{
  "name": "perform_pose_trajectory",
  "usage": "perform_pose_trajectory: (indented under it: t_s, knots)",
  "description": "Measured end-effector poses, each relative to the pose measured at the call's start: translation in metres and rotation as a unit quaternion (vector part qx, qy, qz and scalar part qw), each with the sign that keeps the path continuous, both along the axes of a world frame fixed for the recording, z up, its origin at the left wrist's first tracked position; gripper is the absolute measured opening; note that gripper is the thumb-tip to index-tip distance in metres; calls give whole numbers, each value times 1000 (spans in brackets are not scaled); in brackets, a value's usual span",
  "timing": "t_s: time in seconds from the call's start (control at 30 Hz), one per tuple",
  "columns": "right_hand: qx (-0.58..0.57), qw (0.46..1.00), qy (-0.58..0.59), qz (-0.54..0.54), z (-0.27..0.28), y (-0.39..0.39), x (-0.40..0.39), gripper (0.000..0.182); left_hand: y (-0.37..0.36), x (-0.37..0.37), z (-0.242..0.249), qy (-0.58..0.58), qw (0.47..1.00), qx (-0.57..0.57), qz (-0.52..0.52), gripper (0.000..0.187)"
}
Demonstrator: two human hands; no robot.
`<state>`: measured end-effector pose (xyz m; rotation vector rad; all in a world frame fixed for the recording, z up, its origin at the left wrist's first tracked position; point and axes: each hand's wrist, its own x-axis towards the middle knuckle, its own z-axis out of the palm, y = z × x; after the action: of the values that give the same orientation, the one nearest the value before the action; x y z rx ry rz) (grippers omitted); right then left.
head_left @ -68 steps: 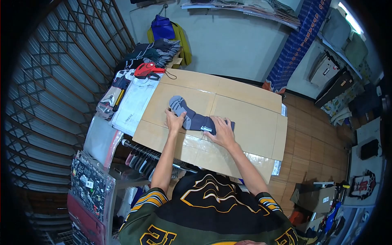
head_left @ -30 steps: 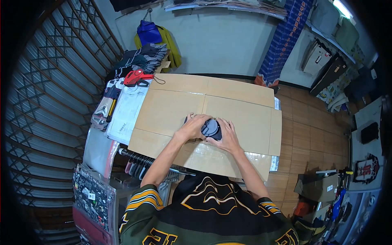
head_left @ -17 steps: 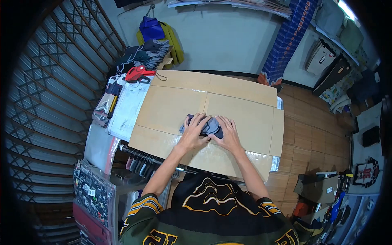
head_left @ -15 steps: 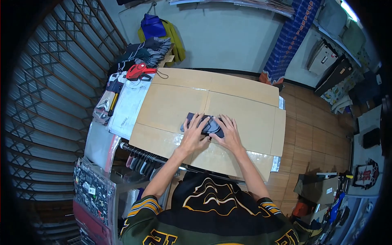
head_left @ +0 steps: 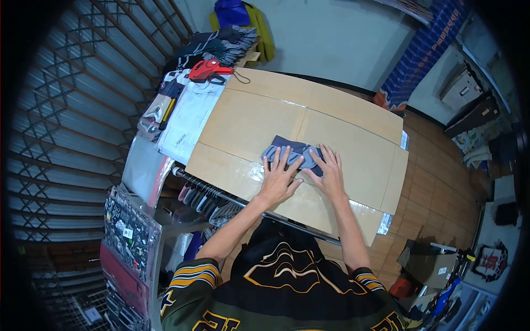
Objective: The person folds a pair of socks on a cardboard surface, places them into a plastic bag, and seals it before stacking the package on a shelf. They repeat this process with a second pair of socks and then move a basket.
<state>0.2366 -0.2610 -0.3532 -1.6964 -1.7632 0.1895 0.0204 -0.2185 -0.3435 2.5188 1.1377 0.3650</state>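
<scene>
A small folded piece of grey and navy cloth (head_left: 296, 149) lies flat on a cardboard sheet (head_left: 248, 113) that covers the table. My left hand (head_left: 279, 182) rests on its near left side, palm down with the fingers spread. Over the right end of the cloth is my right hand (head_left: 331, 175), also with fingers apart and pressing lightly or resting there. Parts of the cloth are hidden under the fingers, and its exact kind cannot be made out.
A red price-label gun (head_left: 208, 70) lies on white plastic packets (head_left: 190, 110) at the table's left. Dark striped clothes (head_left: 221, 47) are piled behind it. Hangers with garments (head_left: 207, 196) hang under the near edge. An open cardboard box (head_left: 428, 265) stands at lower right.
The camera view has shifted, so the table appears farther right and turned. Both hands stay on the cloth; my left hand has slid toward its near edge, uncovering more of it.
</scene>
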Motion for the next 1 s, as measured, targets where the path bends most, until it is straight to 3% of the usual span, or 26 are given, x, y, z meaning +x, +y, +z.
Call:
perform_pose_trajectory:
  t_s: [0.13, 0.23, 0.3, 0.37, 0.5, 0.6, 0.7, 0.83, 0.9, 1.0]
  knots:
    - [7, 1000, -2, 4, 2, -3, 0, 74, 0, -5, -2, -45, 999, -7, -3, 77]
    - [11, 999, 26, -22, 8, -14, -10, 91, -23, -17, 3, -204, 977, -39, 49, 74]
    - [41, 995, 70, -54, 7, -27, -26, 96, -54, -40, 4, -240, 965, -18, 102, 66]
    - [42, 992, 82, -85, 10, -50, -55, 96, -91, -74, -2, -305, 944, -27, 126, 62]
    - [74, 991, 80, -84, 0, -93, -124, 89, -172, -159, -14, -322, 913, -62, 244, 55]
    - [81, 989, 127, 1, 0, -122, -191, 77, -229, -229, -39, -289, 893, -43, 343, 54]
    - [65, 985, 133, 88, 3, -151, -258, 71, -280, -293, -47, -302, 840, -59, 447, 51]
    - [13, 963, 169, 208, -8, -185, -316, 65, -328, -366, -75, -264, 784, 41, 560, 50]
    - [-13, 955, 169, 245, -20, -202, -335, 63, -339, -397, -88, -289, 735, -21, 612, 50]
    - [-39, 953, 149, 261, -26, -228, -355, 60, -332, -442, -124, -379, 663, -25, 645, 47]
